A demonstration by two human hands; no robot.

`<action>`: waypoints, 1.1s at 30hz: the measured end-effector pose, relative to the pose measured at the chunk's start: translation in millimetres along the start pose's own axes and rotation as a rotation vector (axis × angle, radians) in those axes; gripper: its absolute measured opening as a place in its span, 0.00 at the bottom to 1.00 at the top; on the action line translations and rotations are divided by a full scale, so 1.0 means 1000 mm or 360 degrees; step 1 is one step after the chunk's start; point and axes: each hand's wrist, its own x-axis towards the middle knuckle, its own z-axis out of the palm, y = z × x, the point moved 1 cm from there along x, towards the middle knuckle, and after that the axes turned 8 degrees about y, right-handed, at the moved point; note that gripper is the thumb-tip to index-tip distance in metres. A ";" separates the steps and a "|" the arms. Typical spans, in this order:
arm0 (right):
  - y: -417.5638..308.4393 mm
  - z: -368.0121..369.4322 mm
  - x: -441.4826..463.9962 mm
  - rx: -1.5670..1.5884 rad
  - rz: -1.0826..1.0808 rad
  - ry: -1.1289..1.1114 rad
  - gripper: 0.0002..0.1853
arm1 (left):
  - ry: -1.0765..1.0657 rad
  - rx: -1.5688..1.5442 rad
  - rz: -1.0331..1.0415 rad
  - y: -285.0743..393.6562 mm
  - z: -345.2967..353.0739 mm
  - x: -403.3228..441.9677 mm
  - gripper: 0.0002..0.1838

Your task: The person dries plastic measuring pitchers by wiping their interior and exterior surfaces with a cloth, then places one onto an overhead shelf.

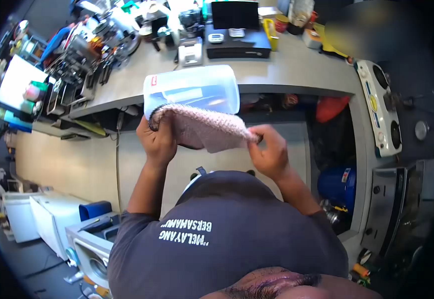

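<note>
Plainly, the left hand is closed around 1 end of a pink cloth, the right hand pinches another, and it spans between them, partly hiding a translucent container (contact unclear) near the worktop

Both hands holding pink cloth, translucent container beyond

Wide head view, forward and down toward the counter
</note>
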 end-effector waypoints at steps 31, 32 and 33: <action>-0.153 0.276 0.101 0.0363 -0.0661 -0.1051 0.28 | 0.0786 -0.0416 -0.1476 0.021 -0.301 0.055 0.29; -0.150 0.280 0.109 0.0374 -0.0675 -0.1114 0.27 | 0.0920 -0.0313 -0.1465 0.016 -0.296 0.059 0.28; -0.148 0.282 0.118 0.0379 -0.0687 -0.1176 0.27 | 0.0945 -0.0292 -0.1472 0.011 -0.292 0.067 0.29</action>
